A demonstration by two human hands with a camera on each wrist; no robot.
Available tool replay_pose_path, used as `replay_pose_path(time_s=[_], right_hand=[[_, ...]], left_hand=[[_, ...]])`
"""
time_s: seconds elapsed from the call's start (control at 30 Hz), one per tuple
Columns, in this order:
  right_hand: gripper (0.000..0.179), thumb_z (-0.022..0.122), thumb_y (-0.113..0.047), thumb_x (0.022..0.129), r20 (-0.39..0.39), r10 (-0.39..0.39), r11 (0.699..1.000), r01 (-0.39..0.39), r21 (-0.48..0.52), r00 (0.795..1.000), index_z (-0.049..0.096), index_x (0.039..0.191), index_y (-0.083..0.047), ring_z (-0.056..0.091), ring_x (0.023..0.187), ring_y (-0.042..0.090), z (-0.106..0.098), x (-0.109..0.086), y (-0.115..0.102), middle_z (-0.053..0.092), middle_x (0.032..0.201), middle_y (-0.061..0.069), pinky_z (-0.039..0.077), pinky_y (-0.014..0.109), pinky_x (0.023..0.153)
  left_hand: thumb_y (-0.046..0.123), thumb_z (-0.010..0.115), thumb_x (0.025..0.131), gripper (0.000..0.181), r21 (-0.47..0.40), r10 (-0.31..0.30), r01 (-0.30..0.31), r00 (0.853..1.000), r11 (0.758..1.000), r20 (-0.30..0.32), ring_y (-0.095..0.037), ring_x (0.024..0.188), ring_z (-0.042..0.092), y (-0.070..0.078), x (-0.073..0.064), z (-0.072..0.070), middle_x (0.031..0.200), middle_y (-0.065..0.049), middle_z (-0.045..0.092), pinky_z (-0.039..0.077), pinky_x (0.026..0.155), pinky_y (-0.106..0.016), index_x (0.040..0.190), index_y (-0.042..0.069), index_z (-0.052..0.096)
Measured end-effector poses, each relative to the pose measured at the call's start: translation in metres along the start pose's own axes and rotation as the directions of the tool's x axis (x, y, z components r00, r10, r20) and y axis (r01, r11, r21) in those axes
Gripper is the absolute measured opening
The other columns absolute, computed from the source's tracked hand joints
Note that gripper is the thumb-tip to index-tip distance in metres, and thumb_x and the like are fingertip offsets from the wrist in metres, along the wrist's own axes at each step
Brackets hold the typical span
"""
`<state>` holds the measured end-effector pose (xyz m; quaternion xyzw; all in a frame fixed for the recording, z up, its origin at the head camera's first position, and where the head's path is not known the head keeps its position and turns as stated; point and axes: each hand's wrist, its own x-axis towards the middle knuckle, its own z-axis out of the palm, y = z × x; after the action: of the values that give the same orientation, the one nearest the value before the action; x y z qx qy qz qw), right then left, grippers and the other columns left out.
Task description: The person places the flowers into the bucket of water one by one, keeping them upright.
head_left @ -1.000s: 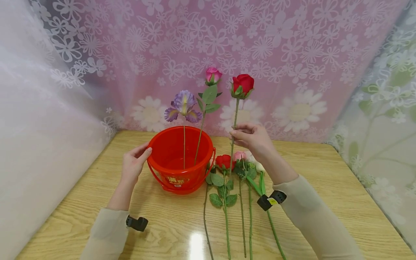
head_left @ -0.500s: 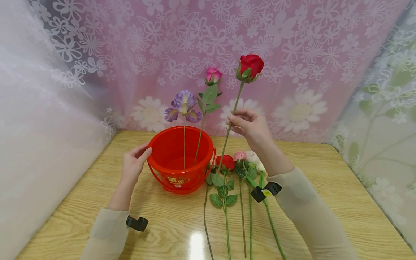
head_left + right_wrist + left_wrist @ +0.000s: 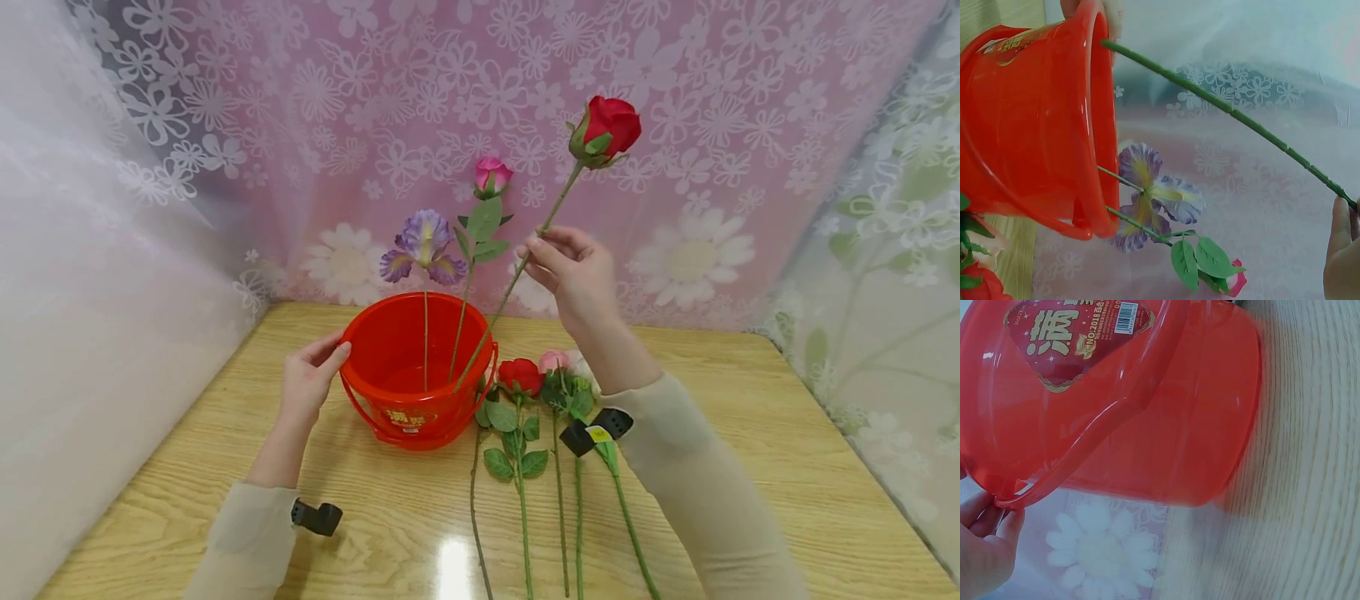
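My left hand (image 3: 309,379) pinches the left rim of a red plastic bucket (image 3: 412,417), thumb and fingers at the handle joint in the left wrist view. Between the thumb and fingers of my right hand (image 3: 581,279) is the stem of a red rose (image 3: 609,129). The bloom tilts up to the right; the stem slants down left, its lower end at the bucket's mouth. In the right wrist view the stem tip (image 3: 1107,44) shows at the rim. Inside the bucket stand a purple iris (image 3: 423,242) and a pink rose (image 3: 492,177).
Right of the bucket, several flowers lie on the wooden table (image 3: 225,467), among them a red rose (image 3: 521,377) and a pink bloom (image 3: 553,361), stems toward the front. A pink floral curtain (image 3: 675,67) hangs behind. Each wrist wears a black camera.
My right hand has risen, carrying the red rose up and tilting its bloom to the right, while the stem's lower end swung left to the bucket's mouth. The left hand has stayed put.
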<state>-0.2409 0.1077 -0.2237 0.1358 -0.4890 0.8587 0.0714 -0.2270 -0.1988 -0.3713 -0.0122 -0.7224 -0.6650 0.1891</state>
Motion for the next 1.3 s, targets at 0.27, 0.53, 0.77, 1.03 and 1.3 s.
replay_pose_path(time_s=[0.27,0.53,0.77,1.03,1.3], right_hand=[[0.008,0.062,0.004,0.079,-0.033,-0.057,0.998,0.057,-0.027,0.998,0.061,0.085,-0.001,0.063,0.071,0.019,0.011,0.007,0.014,0.062,0.073,0.008,0.052,0.027,0.066],[0.013,0.063,0.001,0.08,-0.031,-0.014,0.99,0.009,-0.143,0.999,0.06,0.093,0.002,0.063,0.071,0.016,0.015,0.007,0.035,0.063,0.078,0.006,0.05,0.033,0.075],[0.012,0.06,0.003,0.081,-0.004,0.004,0.975,-0.005,-0.222,1.0,0.059,0.093,0.003,0.063,0.072,0.016,0.015,0.005,0.054,0.062,0.082,0.008,0.051,0.031,0.074],[0.025,0.061,0.002,0.081,-0.004,0.067,0.947,-0.065,-0.314,0.998,0.057,0.104,0.011,0.062,0.076,0.018,0.013,0.004,0.076,0.061,0.084,0.008,0.051,0.031,0.072],[0.023,0.062,0.001,0.08,0.031,0.125,0.903,-0.1,-0.417,0.992,0.059,0.101,0.01,0.061,0.076,0.018,0.011,0.002,0.091,0.061,0.085,0.012,0.05,0.032,0.076]], left_hand=[[0.012,0.062,0.083,0.038,-0.011,-0.004,0.004,1.0,1.0,-0.005,-0.007,0.085,0.059,-0.001,0.0,0.0,0.107,-0.014,0.059,0.048,0.072,-0.018,0.114,-0.008,0.056],[0.012,0.062,0.083,0.036,0.007,0.013,-0.013,1.0,1.0,-0.009,-0.008,0.085,0.059,-0.003,0.001,0.001,0.107,-0.015,0.058,0.049,0.071,-0.018,0.113,-0.007,0.057],[0.014,0.063,0.083,0.038,0.016,0.014,-0.014,1.0,1.0,-0.006,-0.005,0.083,0.059,-0.004,0.002,0.0,0.109,-0.017,0.058,0.049,0.071,-0.018,0.114,-0.007,0.057],[0.013,0.063,0.083,0.037,-0.001,0.016,-0.016,1.0,1.0,0.0,-0.005,0.084,0.059,-0.003,0.001,0.0,0.111,-0.021,0.055,0.049,0.072,-0.018,0.114,-0.007,0.057],[0.012,0.062,0.083,0.036,-0.01,0.01,-0.01,1.0,1.0,-0.003,-0.005,0.083,0.059,-0.002,0.0,0.001,0.113,-0.023,0.054,0.049,0.071,-0.017,0.114,-0.007,0.057]])
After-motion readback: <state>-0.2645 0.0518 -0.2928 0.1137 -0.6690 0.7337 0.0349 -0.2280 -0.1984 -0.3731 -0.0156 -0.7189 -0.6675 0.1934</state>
